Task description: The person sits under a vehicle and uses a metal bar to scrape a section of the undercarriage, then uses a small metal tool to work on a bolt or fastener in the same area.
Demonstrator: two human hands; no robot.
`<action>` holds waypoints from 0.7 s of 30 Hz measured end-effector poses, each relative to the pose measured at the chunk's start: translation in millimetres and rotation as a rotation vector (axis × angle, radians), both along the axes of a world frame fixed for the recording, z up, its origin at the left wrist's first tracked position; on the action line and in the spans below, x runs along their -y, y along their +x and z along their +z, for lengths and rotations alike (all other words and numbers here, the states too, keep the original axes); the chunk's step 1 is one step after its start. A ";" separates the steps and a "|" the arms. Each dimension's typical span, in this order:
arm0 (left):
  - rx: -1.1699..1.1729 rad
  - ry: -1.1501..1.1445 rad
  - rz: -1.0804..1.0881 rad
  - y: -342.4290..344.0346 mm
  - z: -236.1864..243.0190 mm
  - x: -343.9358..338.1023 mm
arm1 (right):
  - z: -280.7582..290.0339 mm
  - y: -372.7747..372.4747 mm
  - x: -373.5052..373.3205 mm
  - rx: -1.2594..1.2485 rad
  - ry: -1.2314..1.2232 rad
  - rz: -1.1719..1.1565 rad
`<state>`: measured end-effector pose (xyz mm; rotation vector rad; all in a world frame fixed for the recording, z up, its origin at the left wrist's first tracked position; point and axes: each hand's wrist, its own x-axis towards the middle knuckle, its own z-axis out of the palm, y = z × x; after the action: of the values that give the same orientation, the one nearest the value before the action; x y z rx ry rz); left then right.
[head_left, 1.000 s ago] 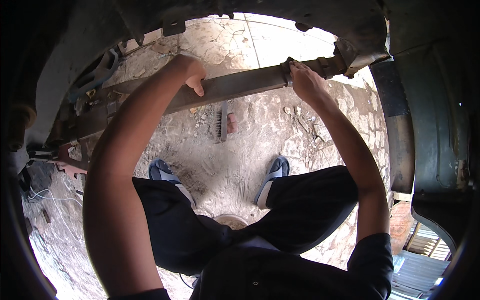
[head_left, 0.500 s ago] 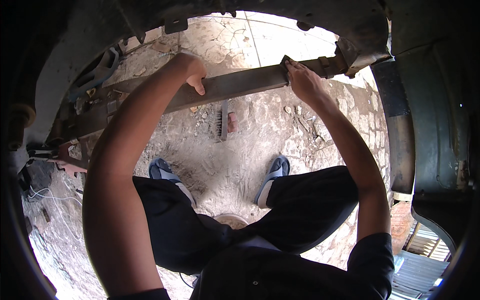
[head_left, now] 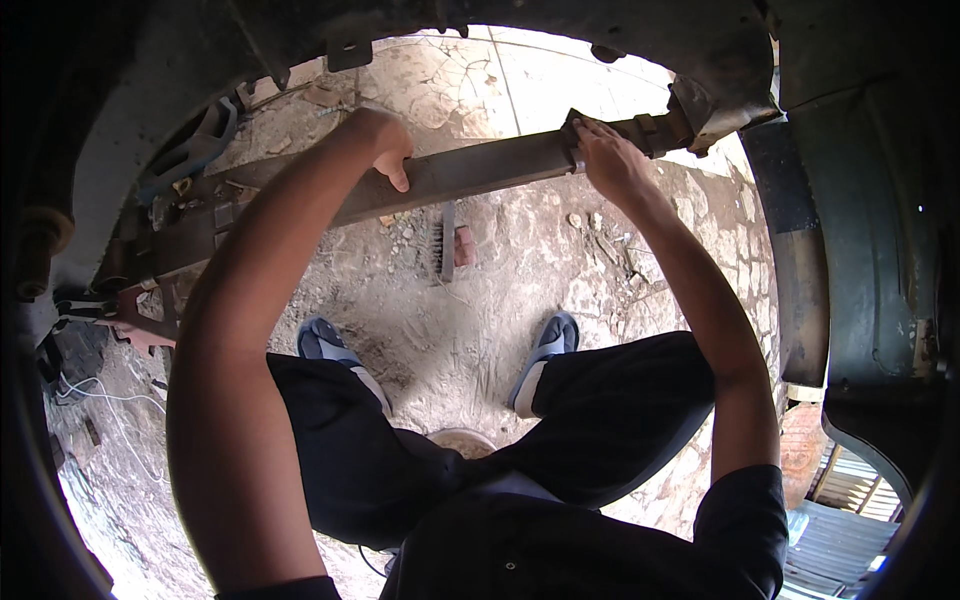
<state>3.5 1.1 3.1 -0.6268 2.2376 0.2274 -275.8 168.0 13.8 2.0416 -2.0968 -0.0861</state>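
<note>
A long, dark metal bar (head_left: 490, 167) runs across in front of me, under the vehicle body. My left hand (head_left: 385, 140) is closed over it left of the middle, the thumb on the near face and the other fingers hidden behind. Farther right, my right hand (head_left: 613, 160) presses a small dark sheet (head_left: 573, 118), which looks like folded sandpaper, against the bar. Its fingers lie together over the bar's top, and part of the sheet sticks out past the fingertips.
On the dusty ground below lie a wire brush (head_left: 448, 242) and a reddish block (head_left: 463, 246). Dark vehicle bodywork (head_left: 870, 250) curves around me. A white cable (head_left: 115, 396) lies at the left, near a grey-blue plastic piece (head_left: 195, 150). My feet stand apart.
My right hand and the dark sheet have shifted very slightly to the right along the bar. The left hand keeps its place.
</note>
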 end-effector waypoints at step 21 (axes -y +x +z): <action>-0.099 -0.050 -0.035 9.1 -14.4 5.2 | -0.9 7.9 2.1 0.077 0.022 0.038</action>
<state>12.6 -4.1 -11.3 -0.6146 2.3534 0.1888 -268.0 166.0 12.9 2.1286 -2.1096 -0.0251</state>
